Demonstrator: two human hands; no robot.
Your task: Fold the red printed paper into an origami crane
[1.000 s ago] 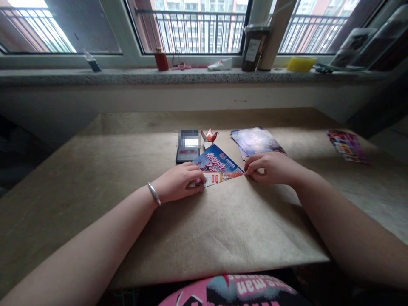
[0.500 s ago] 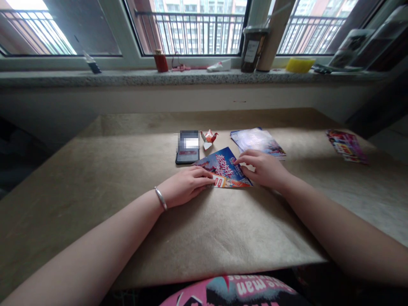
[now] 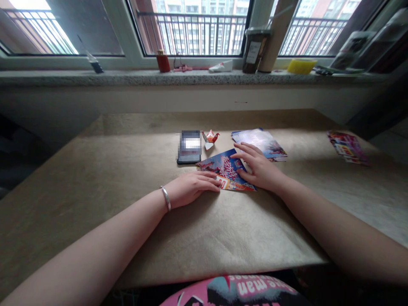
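Note:
A blue and red printed paper (image 3: 223,169), folded into a triangle, lies flat on the tan table (image 3: 95,178). My left hand (image 3: 191,190), with a silver bracelet on its wrist, rests flat with fingers stretched onto the paper's near left corner. My right hand (image 3: 259,168) lies open on the paper's right side, fingers spread and pressing it down. Neither hand grips anything.
A dark phone (image 3: 189,148) and a small red and white folded paper crane (image 3: 210,138) lie just beyond the paper. A stack of printed sheets (image 3: 259,142) sits to the right, another leaflet (image 3: 347,146) far right. The window sill (image 3: 127,77) holds small items.
Both hands went from pinching the paper's corners to lying flat on it. The paper has turned and shifted slightly right, and my right hand has slid up over it.

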